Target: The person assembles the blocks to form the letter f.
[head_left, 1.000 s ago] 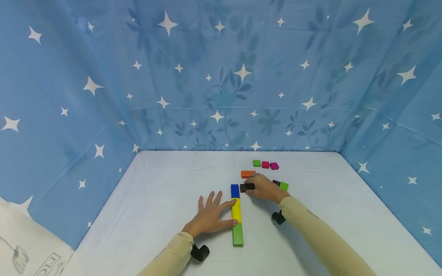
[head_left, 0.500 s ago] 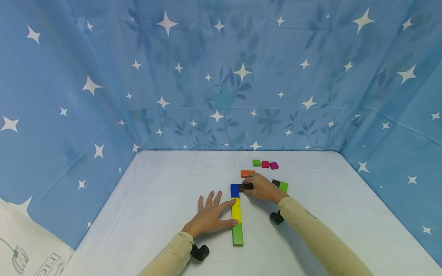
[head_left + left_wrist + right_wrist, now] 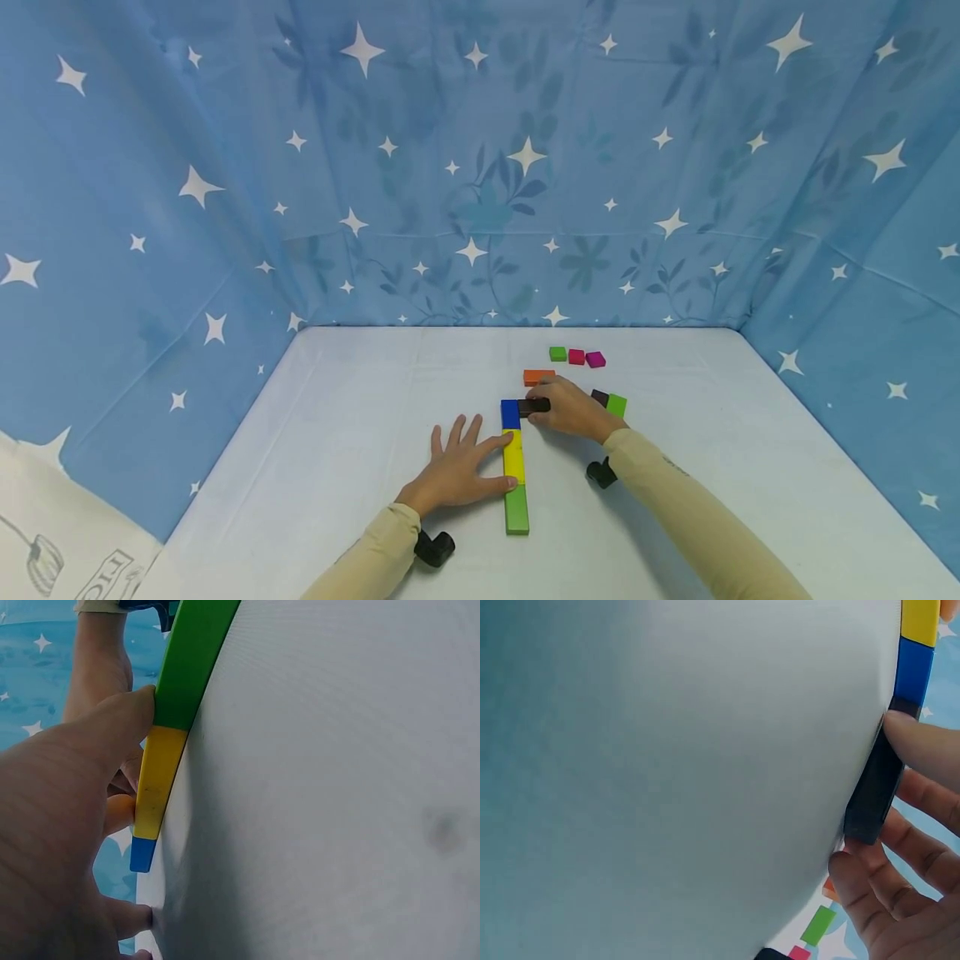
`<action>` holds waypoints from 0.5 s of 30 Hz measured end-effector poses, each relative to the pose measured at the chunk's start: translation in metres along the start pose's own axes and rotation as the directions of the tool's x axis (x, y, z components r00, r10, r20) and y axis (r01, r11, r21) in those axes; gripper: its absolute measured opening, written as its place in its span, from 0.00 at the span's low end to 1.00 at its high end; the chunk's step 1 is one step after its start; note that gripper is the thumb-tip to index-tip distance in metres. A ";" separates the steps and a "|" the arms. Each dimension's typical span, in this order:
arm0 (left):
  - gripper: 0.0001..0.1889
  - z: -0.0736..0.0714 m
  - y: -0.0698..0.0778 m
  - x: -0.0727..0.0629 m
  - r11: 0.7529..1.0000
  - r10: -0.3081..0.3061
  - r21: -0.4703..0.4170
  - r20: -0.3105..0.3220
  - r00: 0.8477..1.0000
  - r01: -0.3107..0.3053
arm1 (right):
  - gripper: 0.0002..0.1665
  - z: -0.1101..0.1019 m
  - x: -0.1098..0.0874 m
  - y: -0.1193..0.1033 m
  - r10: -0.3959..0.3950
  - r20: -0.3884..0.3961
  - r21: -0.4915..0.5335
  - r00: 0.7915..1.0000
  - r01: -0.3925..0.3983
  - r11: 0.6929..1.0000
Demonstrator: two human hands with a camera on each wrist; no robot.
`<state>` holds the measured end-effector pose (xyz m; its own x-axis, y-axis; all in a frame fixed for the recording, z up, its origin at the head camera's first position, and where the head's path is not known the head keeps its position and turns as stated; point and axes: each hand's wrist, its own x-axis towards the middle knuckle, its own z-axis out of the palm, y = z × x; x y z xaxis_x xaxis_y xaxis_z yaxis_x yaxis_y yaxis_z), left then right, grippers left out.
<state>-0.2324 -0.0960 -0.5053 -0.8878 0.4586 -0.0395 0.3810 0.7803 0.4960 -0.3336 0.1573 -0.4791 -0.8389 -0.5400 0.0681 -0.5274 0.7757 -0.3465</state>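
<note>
A straight row of blocks lies on the white table: a green block [image 3: 517, 512] nearest me, a yellow section [image 3: 513, 460] in the middle and a blue block [image 3: 510, 414] at the far end. My left hand [image 3: 452, 477] is spread beside the row, index finger and thumb touching it along the yellow part. My right hand [image 3: 573, 408] pinches a long black block [image 3: 877, 780] between thumb and fingers. That black block lies crosswise, its left end against the right side of the blue block, forming a corner in the head view.
Behind my right hand lies an orange block [image 3: 538, 377]. Farther back are a small green block [image 3: 557, 353], a red one [image 3: 576, 357] and a purple one [image 3: 596, 359]. Another black block [image 3: 599, 397] and a green block [image 3: 617, 405] sit right of the hand.
My right hand has slid the black block slightly left, closing the small gap to the blue block. In the last half second nothing has visibly moved; my left hand stays in place.
</note>
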 end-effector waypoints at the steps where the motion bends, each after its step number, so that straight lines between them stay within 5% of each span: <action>1: 0.40 0.000 0.000 0.000 1.000 0.004 -0.001 -0.002 1.000 -0.004 | 0.25 -0.001 -0.001 0.000 0.001 0.001 -0.001 1.000 -0.001 1.000; 15: 0.40 -0.001 0.001 -0.001 1.000 0.003 -0.014 -0.002 1.000 -0.003 | 0.47 -0.050 -0.024 0.025 -0.012 -0.091 0.039 0.996 0.016 0.999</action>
<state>-0.2314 -0.0958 -0.5040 -0.8871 0.4600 -0.0367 0.3799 0.7732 0.5078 -0.3336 0.2065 -0.4423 -0.8413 -0.5174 0.1567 -0.5347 0.7538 -0.3820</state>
